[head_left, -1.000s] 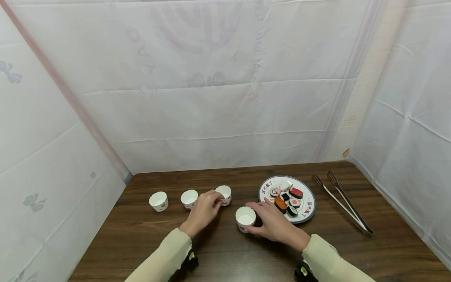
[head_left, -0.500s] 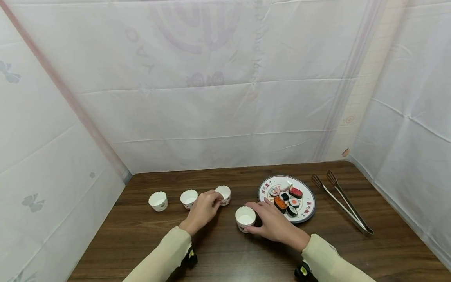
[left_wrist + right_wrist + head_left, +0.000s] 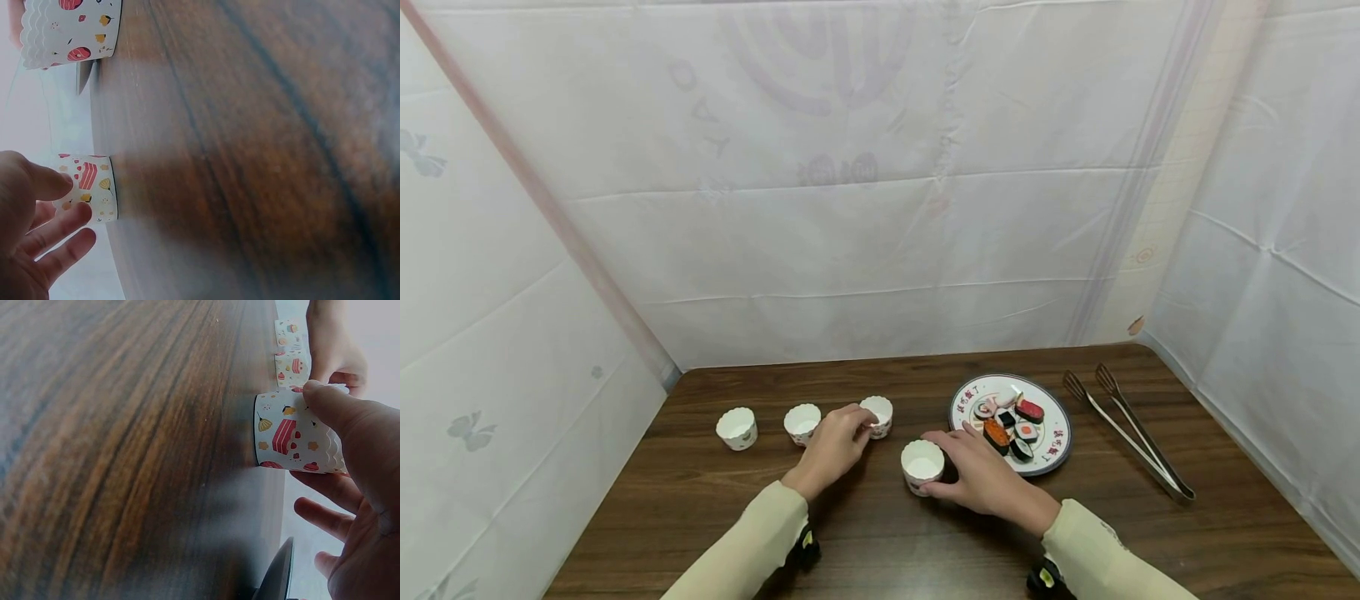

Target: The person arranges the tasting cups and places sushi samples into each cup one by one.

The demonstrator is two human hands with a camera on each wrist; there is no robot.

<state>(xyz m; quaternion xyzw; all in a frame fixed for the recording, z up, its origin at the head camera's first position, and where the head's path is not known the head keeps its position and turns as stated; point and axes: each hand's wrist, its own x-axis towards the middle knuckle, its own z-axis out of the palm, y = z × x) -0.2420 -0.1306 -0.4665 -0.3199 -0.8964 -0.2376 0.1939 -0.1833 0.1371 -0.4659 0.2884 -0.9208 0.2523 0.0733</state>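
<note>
My right hand [image 3: 981,471] holds a white paper baking cup [image 3: 922,467] at the front, thumb on the near side and forefinger on the far side. The right wrist view shows this cup [image 3: 294,431] standing on the table, printed with cakes and flowers. Farther back, my left hand [image 3: 833,446] has thumb and forefinger at the rim of a similar baking cup [image 3: 878,417]; in the left wrist view its other fingers [image 3: 65,250] are spread. Two more baking cups, one in the middle [image 3: 802,423] and one at the far left [image 3: 737,428], stand in a row beside it.
Right of my right hand is a round plate [image 3: 1058,417] with several sushi pieces [image 3: 1011,425] on it. Metal tongs [image 3: 1138,446] lie farther right, spread apart. The wooden table [image 3: 685,508] meets white printed cloth [image 3: 865,275] at the back and sides.
</note>
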